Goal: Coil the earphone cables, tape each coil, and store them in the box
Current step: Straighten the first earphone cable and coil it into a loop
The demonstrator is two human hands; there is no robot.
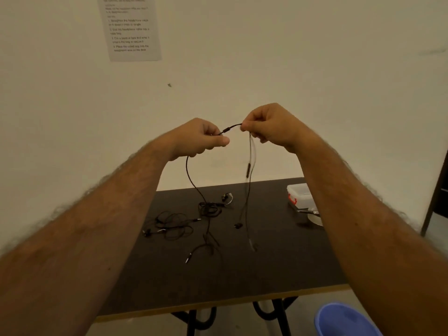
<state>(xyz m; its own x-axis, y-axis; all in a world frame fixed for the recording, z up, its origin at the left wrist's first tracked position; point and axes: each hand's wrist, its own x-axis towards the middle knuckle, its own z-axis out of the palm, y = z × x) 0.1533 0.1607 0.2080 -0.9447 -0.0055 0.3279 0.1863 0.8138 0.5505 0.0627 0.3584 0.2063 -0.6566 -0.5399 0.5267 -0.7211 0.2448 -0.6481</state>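
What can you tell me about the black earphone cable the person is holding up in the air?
The earphone cable is thin, black and looks rubbery. A short arched stretch, with a thicker sleeve on it, runs between the left hand and right hand, which both pinch it. From the left hand it hangs down to a tangle on the dark table; from the right hand strands hang, one carrying a small inline piece.

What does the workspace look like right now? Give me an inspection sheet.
Surface: dark table against a pale wall.
Job's things: held earphone cable; clear box with red latch, far right.
Clutter: tape roll, partly hidden by the forearm.
Grippers: left hand and right hand pinch the cable, raised above the table.
Cables: tangled earphones and a second bundle lie loose.
Surroundings: instruction sheet on the wall; blue bin on the floor.
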